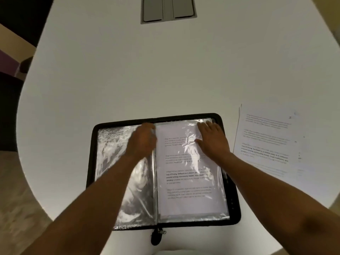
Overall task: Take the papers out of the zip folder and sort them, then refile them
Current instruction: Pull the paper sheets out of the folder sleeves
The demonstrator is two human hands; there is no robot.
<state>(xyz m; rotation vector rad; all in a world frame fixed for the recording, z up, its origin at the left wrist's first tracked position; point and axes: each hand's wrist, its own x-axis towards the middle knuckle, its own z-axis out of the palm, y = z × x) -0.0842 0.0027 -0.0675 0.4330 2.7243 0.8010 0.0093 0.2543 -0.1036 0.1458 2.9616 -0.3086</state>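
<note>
The black zip pull (156, 236) hangs nearest me on the open black zip folder (232, 208). My left hand (141, 140) rests flat on empty sleeves; beside it, my right hand (211, 138), fingers spread, presses the clear sleeve holding a printed page (187, 181). Removed sheets (266, 144) lie right. Next, I judge, pinch that page out.

White table (128, 70) bears zip folder (232, 205), papers (272, 144).
</note>
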